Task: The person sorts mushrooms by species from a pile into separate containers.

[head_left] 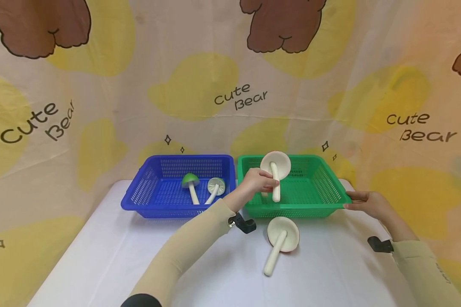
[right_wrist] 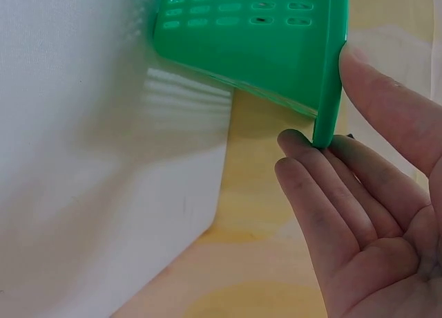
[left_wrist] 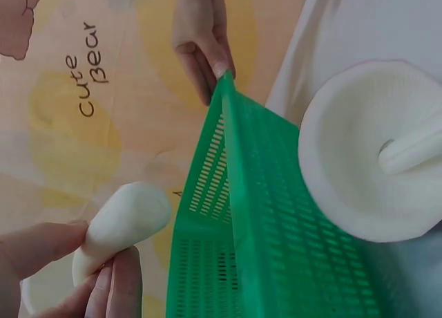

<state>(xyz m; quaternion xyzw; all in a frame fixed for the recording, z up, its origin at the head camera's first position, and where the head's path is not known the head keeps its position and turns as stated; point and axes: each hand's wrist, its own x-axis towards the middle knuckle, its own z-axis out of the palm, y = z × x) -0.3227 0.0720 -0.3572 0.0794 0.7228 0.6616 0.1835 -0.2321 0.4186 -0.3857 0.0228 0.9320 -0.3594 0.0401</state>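
My left hand (head_left: 256, 181) pinches the stem of a toy mushroom (head_left: 276, 187) above the green basket (head_left: 332, 205). The mushroom's pale underside faces the head camera, and the stem end (left_wrist: 135, 211) shows between thumb and fingers in the left wrist view. At the basket's right front corner, my right hand (head_left: 372, 207) grips the rim, thumb on one side and fingers (right_wrist: 345, 207) on the other. Another toy mushroom (head_left: 288, 238) lies underside up on the table in front of the basket. Below my left hand a small pale piece shows inside the basket, mostly hidden.
Left of the green basket stands a blue basket (head_left: 150, 207) holding a green-capped mushroom (head_left: 191, 181) and a second mushroom (head_left: 216, 187) with its underside showing. Both baskets stand on a white table (head_left: 111, 260), near a patterned cloth backdrop (head_left: 192, 94).
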